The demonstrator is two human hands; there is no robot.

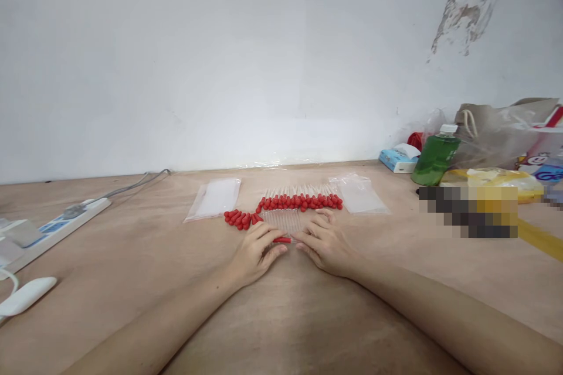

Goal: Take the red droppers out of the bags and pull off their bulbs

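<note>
My left hand [256,251] is closed in a pinch around a red rubber bulb [282,240], low over the table. Opposite it, my right hand [328,246] pinches a thin clear glass dropper tube [294,239], its end meeting the bulb's open end; how far it sits inside cannot be made out. Just beyond the fingers lies a row of bare glass tubes [282,221]. Loose red bulbs [237,220] form a small pile left of them. Farther back, many droppers with red bulbs [299,202] lie side by side, tips toward the wall.
Clear plastic bags lie left [217,198] and right [358,194] of the droppers. A power strip [65,225] with plugs and cables is at left. At right stand a tissue pack [398,159], a green bottle [435,157] and several bags. A white wall [220,70] closes the back.
</note>
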